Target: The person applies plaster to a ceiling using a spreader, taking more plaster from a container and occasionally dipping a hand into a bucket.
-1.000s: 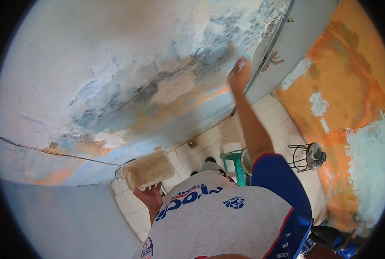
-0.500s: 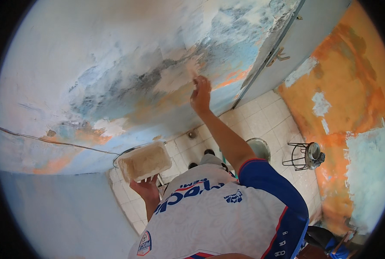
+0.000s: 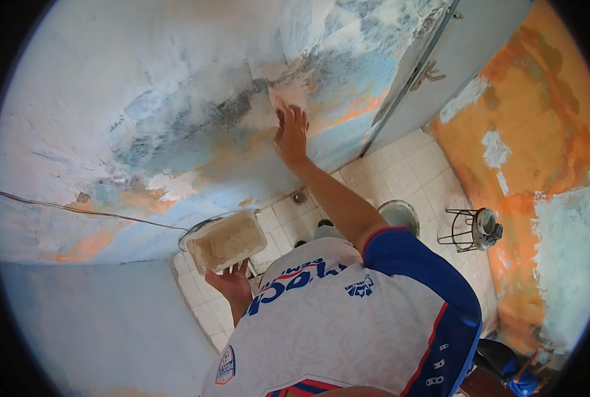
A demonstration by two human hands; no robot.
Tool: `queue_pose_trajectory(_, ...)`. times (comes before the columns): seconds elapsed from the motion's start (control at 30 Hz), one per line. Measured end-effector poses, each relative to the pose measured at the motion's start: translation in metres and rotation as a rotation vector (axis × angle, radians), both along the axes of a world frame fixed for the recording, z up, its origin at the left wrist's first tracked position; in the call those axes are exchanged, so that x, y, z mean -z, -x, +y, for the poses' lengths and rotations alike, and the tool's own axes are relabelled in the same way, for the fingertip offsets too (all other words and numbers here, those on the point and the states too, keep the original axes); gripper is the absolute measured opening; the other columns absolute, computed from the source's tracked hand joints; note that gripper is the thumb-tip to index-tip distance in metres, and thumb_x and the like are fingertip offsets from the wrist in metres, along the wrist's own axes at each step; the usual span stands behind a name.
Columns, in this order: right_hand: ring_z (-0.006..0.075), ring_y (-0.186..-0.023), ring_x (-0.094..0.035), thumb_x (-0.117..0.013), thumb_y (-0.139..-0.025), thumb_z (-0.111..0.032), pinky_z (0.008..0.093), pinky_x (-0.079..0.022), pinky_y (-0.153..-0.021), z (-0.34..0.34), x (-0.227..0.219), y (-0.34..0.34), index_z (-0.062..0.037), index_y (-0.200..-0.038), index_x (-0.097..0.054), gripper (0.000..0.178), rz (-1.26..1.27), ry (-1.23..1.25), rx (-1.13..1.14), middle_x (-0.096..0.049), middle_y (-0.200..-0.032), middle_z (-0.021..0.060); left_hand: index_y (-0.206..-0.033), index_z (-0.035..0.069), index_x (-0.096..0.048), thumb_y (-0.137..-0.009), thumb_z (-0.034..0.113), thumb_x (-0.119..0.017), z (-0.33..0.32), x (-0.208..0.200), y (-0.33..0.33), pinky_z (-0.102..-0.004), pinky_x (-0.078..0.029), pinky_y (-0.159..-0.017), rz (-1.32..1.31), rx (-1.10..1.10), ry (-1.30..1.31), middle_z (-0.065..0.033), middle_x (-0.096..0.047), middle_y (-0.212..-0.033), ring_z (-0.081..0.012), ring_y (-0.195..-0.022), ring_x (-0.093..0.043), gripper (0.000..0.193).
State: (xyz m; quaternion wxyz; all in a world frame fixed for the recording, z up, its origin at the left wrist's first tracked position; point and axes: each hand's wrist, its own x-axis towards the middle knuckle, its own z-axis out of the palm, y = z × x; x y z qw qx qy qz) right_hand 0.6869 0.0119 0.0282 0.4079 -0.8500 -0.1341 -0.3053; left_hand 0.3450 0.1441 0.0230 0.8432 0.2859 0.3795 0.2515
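Observation:
My right hand (image 3: 291, 135) is raised to the patchy wall (image 3: 176, 119). Its fingers close on a pale flat spreader (image 3: 285, 94), pressed against the wall; the spreader's colour blends with the plaster, so its edges are hard to make out. Down at the left, my left hand (image 3: 231, 281) grips the near edge of a rectangular tub (image 3: 225, 239). Pale plaster coats the tub's inside, and its open top faces up. Around the spreader the wall shows grey, blue and orange paint with whitish smears.
A grey door (image 3: 444, 73) with a handle adjoins the wall on the right. On the tiled floor (image 3: 374, 178) stand a round bucket (image 3: 399, 217) and a metal stool (image 3: 470, 228) with a container on top. A cable (image 3: 90, 212) runs along the lower left wall.
My right hand has moved a little left along the wall, with the spreader. The tub and my left hand have shifted slightly right in view.

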Motion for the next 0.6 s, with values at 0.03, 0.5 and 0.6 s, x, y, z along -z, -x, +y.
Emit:
queue_pose_trajectory(0.03, 0.0389, -0.115, -0.051, -0.056, -0.086, 0.006, 0.0544, -0.038, -0.101, -0.010, 0.008, -0.011, -0.0026, -0.132, -0.049, 0.047, -0.038, -0.091, -0.011, -0.050, -0.126, 0.0187, -0.154, 0.022, -0.031, -0.089, 0.059, -0.052, -0.002, -0.002, -0.003, -0.0632, -0.043, -0.107, -0.011, 0.007, -0.005, -0.0173, -0.032, -0.151, -0.0421, -0.137, -0.038, 0.077)
queue_pose_trajectory(0.5, 0.0447, -0.129, -0.045, -0.057, -0.094, -0.008, 0.0625, -0.031, -0.106, -0.019, 0.008, -0.058, -0.0061, -0.138, -0.047, 0.045, -0.223, 0.214, 0.302, -0.050, -0.139, 0.0219, -0.148, 0.023, -0.035, -0.089, 0.056, -0.055, -0.003, -0.012, -0.012, -0.0565, -0.041, -0.110, 0.019, 0.082, 0.078, -0.0142, -0.031, -0.148, -0.0343, -0.136, -0.036, 0.071)
queue_pose_trajectory(0.6, 0.0391, -0.102, -0.050, -0.057, -0.092, -0.005, 0.0544, -0.037, -0.085, -0.020, 0.000, -0.017, -0.0048, -0.113, -0.054, 0.022, -0.240, -0.045, 0.063, -0.052, -0.106, 0.0168, -0.148, 0.024, -0.037, -0.088, 0.057, -0.056, -0.005, -0.005, -0.007, -0.0561, -0.042, -0.109, -0.025, 0.062, 0.044, -0.0146, -0.031, -0.149, -0.0346, -0.137, -0.036, 0.071)
